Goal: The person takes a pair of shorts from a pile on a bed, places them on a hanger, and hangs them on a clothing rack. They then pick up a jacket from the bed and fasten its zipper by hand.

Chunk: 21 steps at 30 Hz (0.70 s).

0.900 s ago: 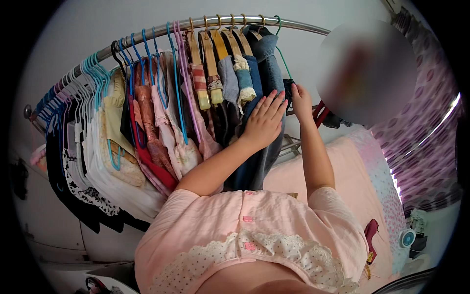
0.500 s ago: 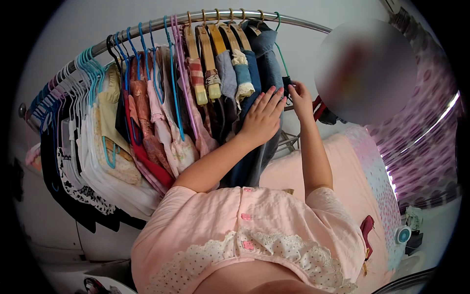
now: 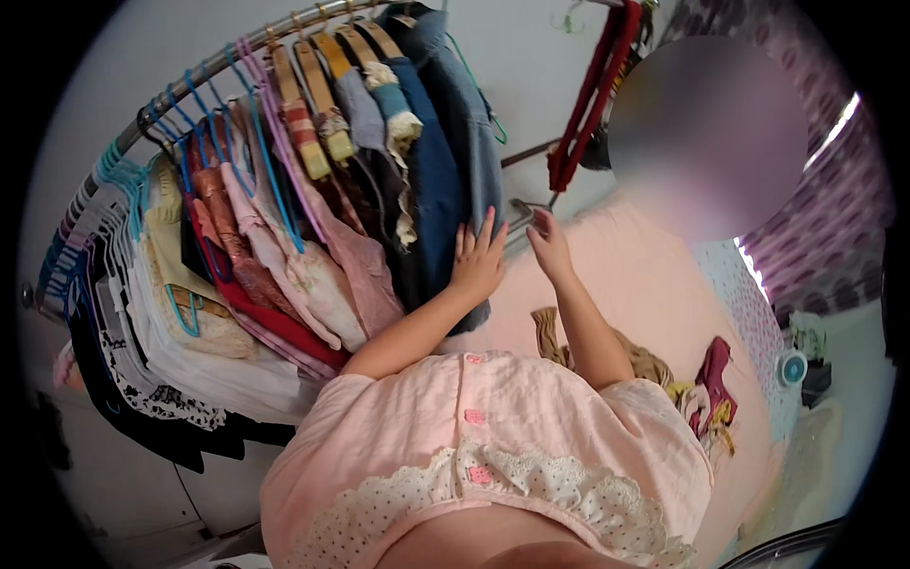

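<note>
My left hand (image 3: pixel 480 263) lies flat with spread fingers against the lower part of a light blue denim garment (image 3: pixel 471 133), the last in a packed row of hanging clothes. Just right of it, my right hand (image 3: pixel 551 247) is raised with its fingers apart, near the denim's edge and holding nothing that I can see. A darker blue denim piece (image 3: pixel 431 180) hangs beside the light one. Behind the denim's right side, part of a green hanger (image 3: pixel 488 106) shows.
A curved metal rail (image 3: pixel 218 64) carries many clothes on blue, white, pink and wooden hangers. At the right is a bed with a peach sheet (image 3: pixel 654 284), brown clothing (image 3: pixel 640 358) and a maroon garment (image 3: pixel 718 375). Dark red straps (image 3: pixel 595 95) hang beyond; a purple patterned curtain (image 3: pixel 834 190) is behind.
My right hand has come down from beside the green hanger. My left hand has slid lower on the denim. The view has shifted, showing more of the bed and the red straps.
</note>
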{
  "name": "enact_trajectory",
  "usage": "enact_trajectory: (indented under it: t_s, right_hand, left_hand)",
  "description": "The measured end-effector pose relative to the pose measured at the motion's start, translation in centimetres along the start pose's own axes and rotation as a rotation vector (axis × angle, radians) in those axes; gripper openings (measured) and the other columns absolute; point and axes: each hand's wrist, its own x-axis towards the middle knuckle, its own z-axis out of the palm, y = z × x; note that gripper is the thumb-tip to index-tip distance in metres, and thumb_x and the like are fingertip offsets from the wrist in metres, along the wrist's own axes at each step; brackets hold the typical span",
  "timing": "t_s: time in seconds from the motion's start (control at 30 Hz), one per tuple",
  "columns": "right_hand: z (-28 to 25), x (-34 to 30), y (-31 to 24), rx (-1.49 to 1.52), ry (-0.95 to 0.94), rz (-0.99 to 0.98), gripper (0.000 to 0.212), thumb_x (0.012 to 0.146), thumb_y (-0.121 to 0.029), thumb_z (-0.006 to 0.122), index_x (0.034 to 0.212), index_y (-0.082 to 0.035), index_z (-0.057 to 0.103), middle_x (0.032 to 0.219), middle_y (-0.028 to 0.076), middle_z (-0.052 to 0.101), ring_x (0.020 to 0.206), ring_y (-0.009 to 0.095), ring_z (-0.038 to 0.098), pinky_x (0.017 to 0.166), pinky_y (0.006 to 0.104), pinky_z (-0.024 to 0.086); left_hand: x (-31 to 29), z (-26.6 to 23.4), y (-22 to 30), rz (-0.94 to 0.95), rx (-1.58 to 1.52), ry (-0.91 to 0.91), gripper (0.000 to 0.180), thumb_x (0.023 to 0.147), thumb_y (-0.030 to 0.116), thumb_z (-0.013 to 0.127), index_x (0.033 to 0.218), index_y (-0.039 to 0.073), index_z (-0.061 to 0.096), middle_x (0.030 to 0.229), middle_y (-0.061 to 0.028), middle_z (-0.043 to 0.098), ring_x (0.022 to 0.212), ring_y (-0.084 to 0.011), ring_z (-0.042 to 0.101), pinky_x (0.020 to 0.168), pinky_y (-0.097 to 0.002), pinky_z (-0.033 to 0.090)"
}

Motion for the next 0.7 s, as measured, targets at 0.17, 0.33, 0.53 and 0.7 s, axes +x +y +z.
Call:
enact_trajectory:
  t_s: [0.17,0.33,0.53,0.7]
  right_hand:
    - [-3.5,-8.3,4.9,-0.305,0.061,0.067,0.042,0.072,-0.012,0.054,0.111,0.001,0.044,0.109,0.019,0.048,0.102,0.030,0.046,0.086,0.0349,0.037]
    - [-6.3,-17.2,7.8,-0.380,0.036,0.297,0.045,0.069,-0.014,0.056,0.110,0.002,0.044,0.111,0.020,0.047,0.105,0.033,0.043,0.089,0.0356,0.035]
    - [-9.8,-28.4,13.7,-0.582,0.154,0.338,0.052,0.067,-0.020,0.059,0.111,0.001,0.042,0.114,0.022,0.042,0.108,0.035,0.038,0.090,0.0406,0.032]
    - [-12.9,-38.3,14.4,-0.883,0.143,0.742,0.067,0.066,-0.028,0.061,0.121,-0.001,0.034,0.124,0.024,0.031,0.113,0.036,0.032,0.095,0.0375,0.028]
  left_hand:
    - [-4.2,4.8,2.5,-0.052,0.048,-0.169,0.057,0.067,0.015,0.053,0.122,0.009,0.037,0.136,-0.0143,0.013,0.108,-0.0377,0.033,0.098,-0.0481,0.016]
    - [-10.9,9.9,3.5,-0.163,0.005,-0.490,0.063,0.065,0.017,0.059,0.123,0.010,0.036,0.135,-0.0163,0.012,0.114,-0.0380,0.026,0.098,-0.0473,0.014]
    - [-16.5,12.3,5.5,-0.192,0.124,-0.742,0.064,0.067,0.018,0.054,0.126,0.011,0.032,0.137,-0.0144,0.010,0.126,-0.0315,0.007,0.101,-0.0450,0.008]
    - [-18.8,12.4,8.1,-0.135,0.115,-0.864,0.067,0.067,0.018,0.055,0.128,0.011,0.029,0.137,-0.0142,0.010,0.127,-0.0283,0.008,0.102,-0.0416,0.009]
